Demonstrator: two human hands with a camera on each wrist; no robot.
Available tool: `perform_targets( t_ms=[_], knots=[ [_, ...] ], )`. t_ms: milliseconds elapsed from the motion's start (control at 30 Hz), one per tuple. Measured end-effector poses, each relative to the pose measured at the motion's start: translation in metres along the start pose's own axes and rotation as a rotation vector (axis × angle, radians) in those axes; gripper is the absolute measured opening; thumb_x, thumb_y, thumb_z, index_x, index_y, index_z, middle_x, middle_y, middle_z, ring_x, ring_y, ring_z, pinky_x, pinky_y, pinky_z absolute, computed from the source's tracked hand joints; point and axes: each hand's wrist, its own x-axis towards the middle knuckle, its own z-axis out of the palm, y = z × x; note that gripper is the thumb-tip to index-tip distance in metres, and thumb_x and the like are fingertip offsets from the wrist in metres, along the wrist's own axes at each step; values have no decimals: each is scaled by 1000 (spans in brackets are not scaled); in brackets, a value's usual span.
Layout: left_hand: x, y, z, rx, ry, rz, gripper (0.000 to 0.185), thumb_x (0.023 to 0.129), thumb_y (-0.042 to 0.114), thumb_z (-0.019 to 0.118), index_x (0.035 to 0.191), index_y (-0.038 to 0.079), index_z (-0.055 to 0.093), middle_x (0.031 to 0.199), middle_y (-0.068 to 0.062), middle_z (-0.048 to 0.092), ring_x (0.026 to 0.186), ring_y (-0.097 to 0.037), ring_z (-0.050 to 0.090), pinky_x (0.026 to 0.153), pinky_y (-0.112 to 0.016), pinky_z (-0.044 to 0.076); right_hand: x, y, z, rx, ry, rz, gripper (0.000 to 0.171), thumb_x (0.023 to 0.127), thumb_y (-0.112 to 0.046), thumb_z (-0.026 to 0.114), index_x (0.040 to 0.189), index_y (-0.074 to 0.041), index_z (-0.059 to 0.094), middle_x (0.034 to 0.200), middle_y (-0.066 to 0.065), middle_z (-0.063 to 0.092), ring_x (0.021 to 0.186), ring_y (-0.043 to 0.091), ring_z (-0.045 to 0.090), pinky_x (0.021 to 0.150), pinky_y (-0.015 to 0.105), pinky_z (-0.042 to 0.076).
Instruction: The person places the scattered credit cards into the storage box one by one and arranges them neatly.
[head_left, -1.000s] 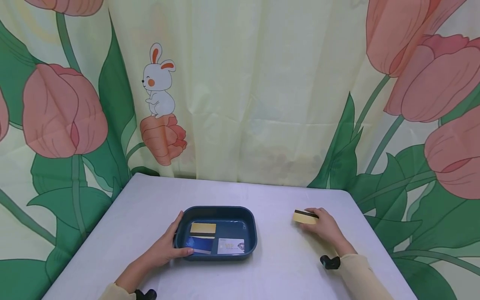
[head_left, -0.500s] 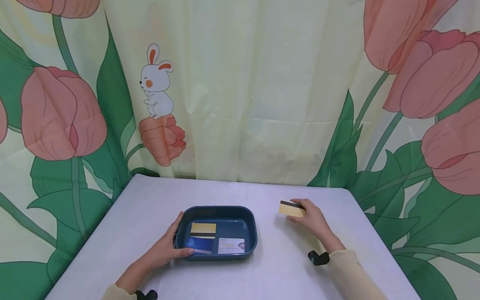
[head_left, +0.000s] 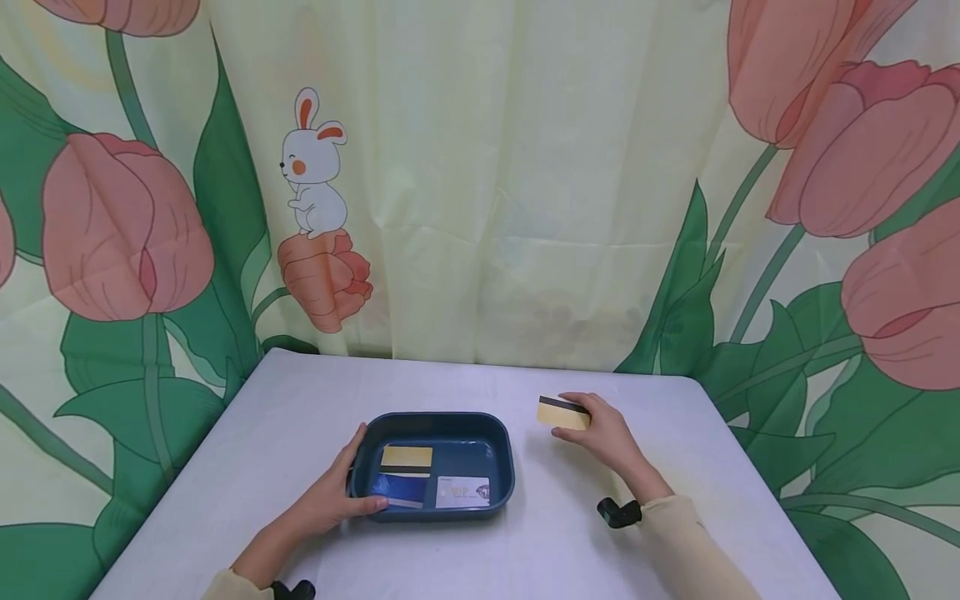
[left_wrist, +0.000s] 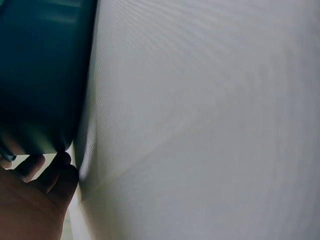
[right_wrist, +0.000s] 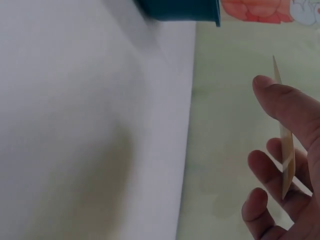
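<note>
In the head view my right hand [head_left: 611, 435] pinches a gold card [head_left: 558, 415] with a dark stripe, right of a dark blue tray [head_left: 474, 458]. The right wrist view shows that card [right_wrist: 287, 145] edge-on between the thumb and fingers, raised over the table. My left hand [head_left: 326, 497] holds the tray by its left end, thumb over the front rim and fingers along the outer wall. Inside the tray lie a gold striped card [head_left: 406, 456], a blue card [head_left: 403, 492] and a white card [head_left: 462, 492] marked VIP.
A white cloth [head_left: 442, 562] covers the table beneath the tray. Behind it hangs a curtain [head_left: 525, 208] printed with tulips and a rabbit. Each wrist carries a small black device [head_left: 619, 512].
My right hand has carried the gold card left and slightly away from me, closer to the tray, lifting it off the table. The left hand and tray have stayed in place.
</note>
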Motion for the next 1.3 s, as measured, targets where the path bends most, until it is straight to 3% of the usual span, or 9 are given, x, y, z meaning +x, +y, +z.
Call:
perform_targets(
  t_ms=[300, 700, 867, 1000, 1300],
  knots=[
    [0, 3, -1, 11, -9, 11, 125, 82, 45, 84, 167, 23, -5, 171, -23, 9, 150, -52, 24, 116, -72, 30, 1, -32, 5, 71, -14, -2, 64, 80, -24, 91, 136, -15, 62, 130, 11, 68, 101, 25, 63, 85, 37, 53],
    [-1, 6, -2, 4, -15, 3, 126, 81, 44, 85, 167, 23, -5, 171, -23, 9, 150, -52, 24, 116, -71, 30, 6, -69, 18, 64, -19, -25, 64, 73, -29, 96, 127, -16, 64, 123, 7, 71, 99, 23, 63, 84, 37, 54],
    [-1, 7, -4, 7, -24, 0, 126, 81, 44, 85, 167, 25, -6, 172, -22, 7, 151, -51, 22, 117, -70, 30, 6, -83, 28, -1, -20, -104, 65, 68, -38, 98, 121, -16, 68, 120, 2, 68, 99, 21, 62, 92, 42, 47],
    [-2, 6, -4, 9, -25, -2, 126, 81, 44, 85, 167, 26, -5, 172, -22, 7, 151, -51, 24, 117, -69, 31, 6, -94, 36, -68, -44, -160, 64, 66, -51, 96, 115, -17, 72, 112, -1, 63, 100, 21, 59, 91, 43, 42],
    [-3, 5, -2, 3, -20, -4, 126, 81, 44, 85, 167, 25, -4, 171, -23, 9, 149, -50, 27, 116, -67, 34, 9, -105, 57, -158, -135, -242, 55, 75, -61, 86, 108, -20, 72, 101, -6, 67, 94, 16, 57, 94, 45, 43]
  ],
)
